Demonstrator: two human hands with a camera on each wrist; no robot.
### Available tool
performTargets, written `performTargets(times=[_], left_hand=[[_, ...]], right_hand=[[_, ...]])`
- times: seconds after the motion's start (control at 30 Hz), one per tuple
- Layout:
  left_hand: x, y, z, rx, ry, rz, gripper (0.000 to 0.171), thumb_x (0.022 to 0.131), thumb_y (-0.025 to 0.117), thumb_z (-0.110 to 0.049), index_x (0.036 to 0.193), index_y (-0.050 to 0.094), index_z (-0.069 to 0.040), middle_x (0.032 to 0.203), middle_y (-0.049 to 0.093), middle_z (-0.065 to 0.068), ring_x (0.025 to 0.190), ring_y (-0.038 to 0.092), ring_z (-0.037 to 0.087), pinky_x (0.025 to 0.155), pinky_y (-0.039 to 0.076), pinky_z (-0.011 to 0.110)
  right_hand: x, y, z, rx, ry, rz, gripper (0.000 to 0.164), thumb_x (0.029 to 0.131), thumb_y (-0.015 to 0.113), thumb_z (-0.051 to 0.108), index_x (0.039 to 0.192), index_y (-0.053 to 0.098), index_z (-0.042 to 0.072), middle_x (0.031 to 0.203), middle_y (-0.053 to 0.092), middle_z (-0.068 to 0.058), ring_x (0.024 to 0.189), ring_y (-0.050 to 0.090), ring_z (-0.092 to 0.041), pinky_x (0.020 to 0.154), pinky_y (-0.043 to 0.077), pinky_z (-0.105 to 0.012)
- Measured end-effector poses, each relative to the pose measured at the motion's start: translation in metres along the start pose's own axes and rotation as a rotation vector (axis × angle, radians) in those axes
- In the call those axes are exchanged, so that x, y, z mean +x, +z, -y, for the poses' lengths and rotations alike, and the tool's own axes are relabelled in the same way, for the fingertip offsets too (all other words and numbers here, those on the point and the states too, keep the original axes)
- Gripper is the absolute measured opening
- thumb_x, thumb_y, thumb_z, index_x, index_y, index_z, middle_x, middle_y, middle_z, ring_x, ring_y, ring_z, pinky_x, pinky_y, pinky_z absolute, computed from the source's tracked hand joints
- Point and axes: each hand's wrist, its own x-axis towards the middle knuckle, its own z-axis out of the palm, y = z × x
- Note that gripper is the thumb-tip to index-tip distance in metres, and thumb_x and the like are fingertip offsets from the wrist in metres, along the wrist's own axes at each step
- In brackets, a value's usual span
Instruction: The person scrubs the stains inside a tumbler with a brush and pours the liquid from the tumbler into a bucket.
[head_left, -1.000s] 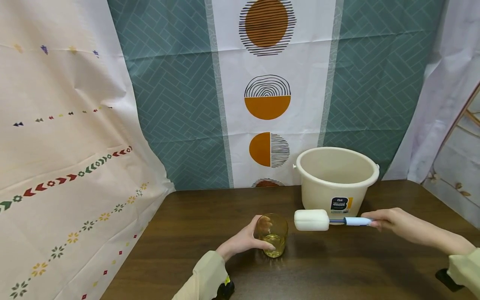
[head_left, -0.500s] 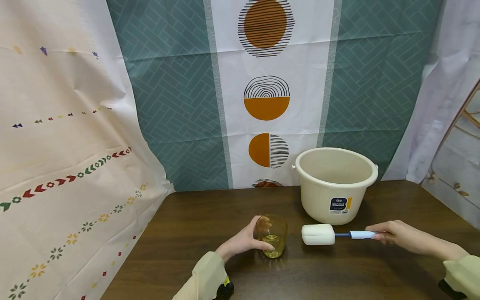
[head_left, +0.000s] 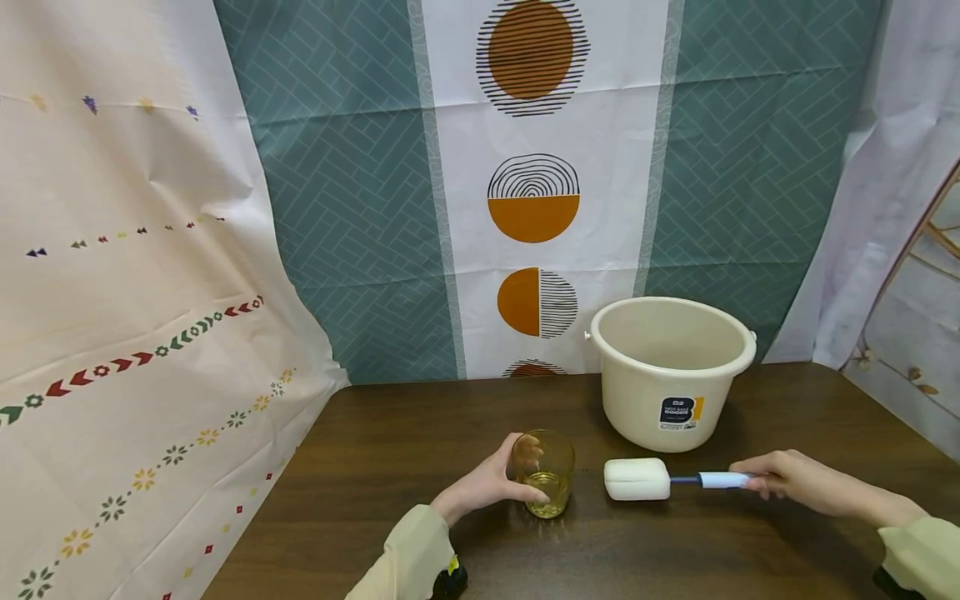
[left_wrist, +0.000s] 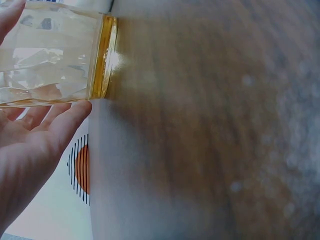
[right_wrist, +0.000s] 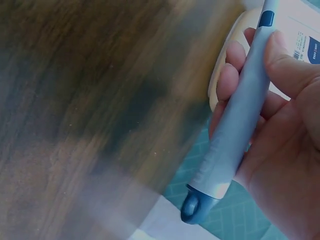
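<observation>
My left hand (head_left: 491, 482) holds an amber drinking glass (head_left: 546, 467) upright on the wooden table, thumb on the near side and fingers round the far side. In the left wrist view the faceted wall of the glass (left_wrist: 55, 60) and its thick base show. To the right, my right hand (head_left: 798, 482) grips a sponge cup brush (head_left: 637, 480) by its light blue handle (right_wrist: 235, 110). The white sponge head points left towards the glass, a short gap from it. Whether the sponge touches the table I cannot tell.
A cream bucket (head_left: 667, 408) with a dark label stands behind the brush, near the table's back edge. Patterned cloths (head_left: 360, 208) hang behind the dark wooden table (head_left: 360, 500) and at its left side.
My right hand has brought the brush down and nearer to me, away from the bucket's front, with a slight shift right. The left hand and the glass stay in place.
</observation>
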Motion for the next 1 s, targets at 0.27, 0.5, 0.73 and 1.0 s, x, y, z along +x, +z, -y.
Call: performTargets(times=[0.27,0.5,0.73,1.0], left_hand=[[0.001,0.001,0.000,0.017,0.017,-0.005,0.065,0.078,0.073,-0.023,0.129,0.033,-0.017,0.125,0.045,0.002,0.113,0.043,0.017,0.087,0.035,0.035],[0.001,0.001,0.001,0.011,0.014,-0.002,0.065,0.078,0.073,-0.023,0.129,0.033,-0.019,0.124,0.045,-0.001,0.113,0.043,0.017,0.087,0.036,0.035],[0.000,0.000,0.003,0.014,0.009,-0.004,0.064,0.077,0.073,-0.022,0.128,0.034,-0.019,0.122,0.046,-0.003,0.111,0.044,0.015,0.087,0.036,0.035],[0.002,0.000,0.002,0.012,0.010,-0.003,0.064,0.078,0.072,-0.022,0.129,0.034,-0.018,0.123,0.045,-0.002,0.113,0.043,0.016,0.087,0.036,0.035]], right_hand=[[-0.001,0.004,-0.009,-0.117,-0.130,-0.017,0.015,0.083,0.062,0.003,0.097,0.066,0.007,0.081,0.052,0.013,0.068,0.046,-0.001,0.051,0.040,-0.023],[-0.001,0.009,-0.014,-0.193,-0.195,-0.058,0.016,0.078,0.066,0.002,0.094,0.066,0.007,0.083,0.053,0.012,0.071,0.045,0.000,0.052,0.039,-0.024],[-0.001,0.010,-0.017,-0.184,-0.206,-0.027,0.018,0.077,0.067,0.002,0.092,0.065,0.011,0.085,0.054,0.014,0.072,0.047,-0.002,0.053,0.040,-0.025],[-0.002,0.010,-0.016,-0.241,-0.175,-0.051,0.015,0.077,0.069,0.007,0.092,0.065,0.007,0.085,0.053,0.015,0.072,0.047,-0.001,0.054,0.041,-0.026]])
